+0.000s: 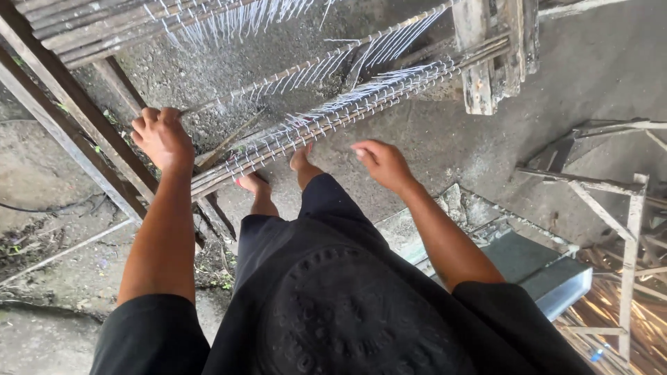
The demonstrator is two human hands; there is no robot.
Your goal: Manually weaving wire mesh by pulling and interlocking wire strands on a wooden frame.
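I look down over a black shirt and dark shorts to two bare feet on the concrete floor [417,132]. A loom bar of thin sticks with white thread loops [326,114] runs across the view just beyond the feet. My left hand [162,137] is curled at the left end of a thin rod of that bar; whether it grips the rod I cannot tell. My right hand [382,163] hovers just below the bar, fingers loosely bent, holding nothing.
A slanting wooden beam [69,114] runs down the left side. A weathered wooden post [486,52] stands at the top right. A grey seat slab [549,271] lies behind me, and a wooden frame [625,208] stands at the right.
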